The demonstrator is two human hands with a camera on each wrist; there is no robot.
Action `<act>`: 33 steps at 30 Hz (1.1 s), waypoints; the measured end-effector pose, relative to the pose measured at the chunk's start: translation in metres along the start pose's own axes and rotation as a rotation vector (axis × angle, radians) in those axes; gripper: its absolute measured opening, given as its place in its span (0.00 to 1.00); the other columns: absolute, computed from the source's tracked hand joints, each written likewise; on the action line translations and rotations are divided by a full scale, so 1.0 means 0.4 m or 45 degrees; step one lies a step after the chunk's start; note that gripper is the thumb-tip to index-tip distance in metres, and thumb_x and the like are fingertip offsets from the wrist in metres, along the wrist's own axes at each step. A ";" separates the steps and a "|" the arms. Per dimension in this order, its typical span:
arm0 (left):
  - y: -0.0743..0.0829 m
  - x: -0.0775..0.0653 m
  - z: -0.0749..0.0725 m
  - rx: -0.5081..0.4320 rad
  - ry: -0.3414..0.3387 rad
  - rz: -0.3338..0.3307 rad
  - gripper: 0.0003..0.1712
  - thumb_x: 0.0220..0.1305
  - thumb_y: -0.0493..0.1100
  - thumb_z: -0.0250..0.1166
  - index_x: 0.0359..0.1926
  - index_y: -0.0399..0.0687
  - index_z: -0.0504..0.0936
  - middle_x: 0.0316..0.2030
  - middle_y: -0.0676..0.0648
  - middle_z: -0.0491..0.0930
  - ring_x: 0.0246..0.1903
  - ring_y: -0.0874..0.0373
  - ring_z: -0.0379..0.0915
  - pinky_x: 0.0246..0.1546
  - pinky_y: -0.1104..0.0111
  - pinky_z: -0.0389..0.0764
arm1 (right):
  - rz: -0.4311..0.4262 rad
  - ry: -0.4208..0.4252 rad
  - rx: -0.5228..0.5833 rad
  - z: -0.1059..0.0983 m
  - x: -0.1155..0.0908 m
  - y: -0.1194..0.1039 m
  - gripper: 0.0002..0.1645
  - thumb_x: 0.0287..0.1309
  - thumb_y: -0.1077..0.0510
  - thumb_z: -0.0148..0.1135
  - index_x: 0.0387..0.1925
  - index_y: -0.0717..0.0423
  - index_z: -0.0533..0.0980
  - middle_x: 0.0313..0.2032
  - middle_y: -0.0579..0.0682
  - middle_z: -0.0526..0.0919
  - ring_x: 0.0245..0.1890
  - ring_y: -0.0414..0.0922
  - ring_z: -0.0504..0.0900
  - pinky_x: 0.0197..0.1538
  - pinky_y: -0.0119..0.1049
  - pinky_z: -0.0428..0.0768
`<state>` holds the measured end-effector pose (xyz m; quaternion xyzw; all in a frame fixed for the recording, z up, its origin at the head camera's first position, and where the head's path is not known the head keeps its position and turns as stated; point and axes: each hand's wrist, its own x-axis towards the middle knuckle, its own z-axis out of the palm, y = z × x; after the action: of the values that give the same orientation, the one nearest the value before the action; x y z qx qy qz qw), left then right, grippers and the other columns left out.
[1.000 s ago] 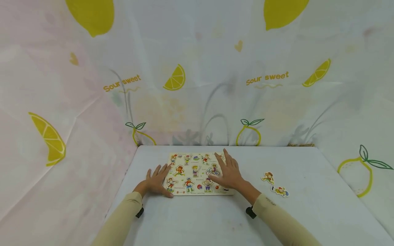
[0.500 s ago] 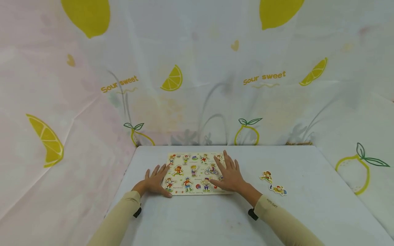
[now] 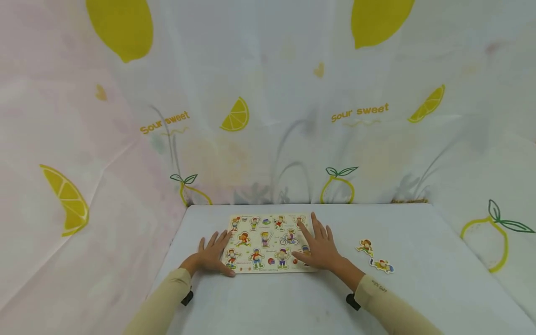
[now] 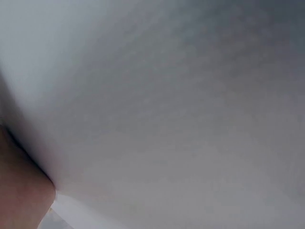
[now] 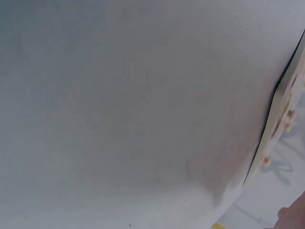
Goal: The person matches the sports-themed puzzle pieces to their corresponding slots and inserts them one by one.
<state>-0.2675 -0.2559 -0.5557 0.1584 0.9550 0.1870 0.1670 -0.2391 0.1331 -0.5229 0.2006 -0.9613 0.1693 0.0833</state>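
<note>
A cream knobbed puzzle board (image 3: 253, 242), printed with small sports figures, lies flat on the white table. At its left edge rests my left hand (image 3: 211, 257), fingers spread and straight, thumb by the lower left corner. My right hand (image 3: 320, 249) spreads over the board's right side and covers part of the figures there. Neither hand holds anything. In the right wrist view, the board's edge (image 5: 272, 121) shows with small round knobs (image 5: 267, 162), and a bit of my hand (image 5: 293, 217) is at the lower right. The left wrist view shows only table and some skin (image 4: 24, 191).
Two loose puzzle pieces lie right of my right hand: a running figure (image 3: 365, 247) and a figure with a blue board (image 3: 381, 265). Behind the white table (image 3: 259, 302) hangs a lemon-print cloth (image 3: 268, 153), which also covers both sides.
My right hand has slid a little to the right and towards me, uncovering more of the figures on the board's right side. My left hand stays at the board's left edge.
</note>
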 end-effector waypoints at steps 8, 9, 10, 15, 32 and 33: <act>0.007 0.003 -0.041 0.004 -0.016 0.014 0.84 0.31 0.80 0.73 0.79 0.50 0.36 0.80 0.42 0.33 0.77 0.37 0.23 0.68 0.34 0.21 | -0.001 0.027 -0.067 -0.016 0.017 0.013 0.55 0.55 0.32 0.63 0.77 0.49 0.54 0.77 0.68 0.40 0.73 0.65 0.53 0.69 0.70 0.52; 0.010 0.002 -0.048 0.004 -0.011 0.021 0.84 0.31 0.81 0.72 0.79 0.50 0.36 0.79 0.41 0.33 0.77 0.36 0.23 0.68 0.34 0.20 | -0.002 0.049 -0.077 -0.017 0.020 0.015 0.55 0.55 0.32 0.64 0.76 0.50 0.55 0.76 0.69 0.41 0.73 0.66 0.54 0.69 0.70 0.52; 0.012 0.000 -0.054 -0.008 -0.002 0.031 0.84 0.32 0.80 0.72 0.79 0.49 0.37 0.79 0.40 0.34 0.77 0.35 0.23 0.67 0.33 0.20 | -0.002 0.069 -0.086 -0.019 0.021 0.018 0.55 0.54 0.33 0.65 0.76 0.50 0.56 0.76 0.69 0.41 0.72 0.66 0.54 0.68 0.71 0.53; 0.017 -0.006 -0.056 -0.023 0.011 0.018 0.83 0.31 0.78 0.74 0.79 0.47 0.39 0.79 0.38 0.36 0.76 0.33 0.26 0.67 0.32 0.22 | 0.031 0.075 -0.123 -0.023 0.017 0.036 0.56 0.53 0.32 0.66 0.76 0.50 0.56 0.76 0.68 0.41 0.72 0.66 0.55 0.68 0.71 0.54; 0.028 -0.023 -0.018 -0.034 -0.047 0.007 0.85 0.29 0.80 0.73 0.79 0.48 0.38 0.79 0.39 0.35 0.77 0.35 0.24 0.67 0.33 0.20 | 0.068 0.091 -0.106 0.003 -0.050 0.056 0.53 0.53 0.34 0.67 0.74 0.52 0.60 0.75 0.69 0.46 0.71 0.67 0.58 0.67 0.72 0.55; 0.026 -0.022 -0.017 -0.038 -0.032 0.012 0.85 0.29 0.80 0.74 0.79 0.47 0.39 0.79 0.39 0.36 0.77 0.34 0.25 0.67 0.33 0.20 | 0.065 0.093 -0.112 0.004 -0.049 0.056 0.54 0.53 0.33 0.67 0.74 0.52 0.59 0.76 0.69 0.46 0.71 0.67 0.58 0.67 0.71 0.55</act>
<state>-0.2598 -0.2523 -0.5431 0.1629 0.9492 0.2000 0.1805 -0.2307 0.1590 -0.5355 0.1660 -0.9689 0.1362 0.1228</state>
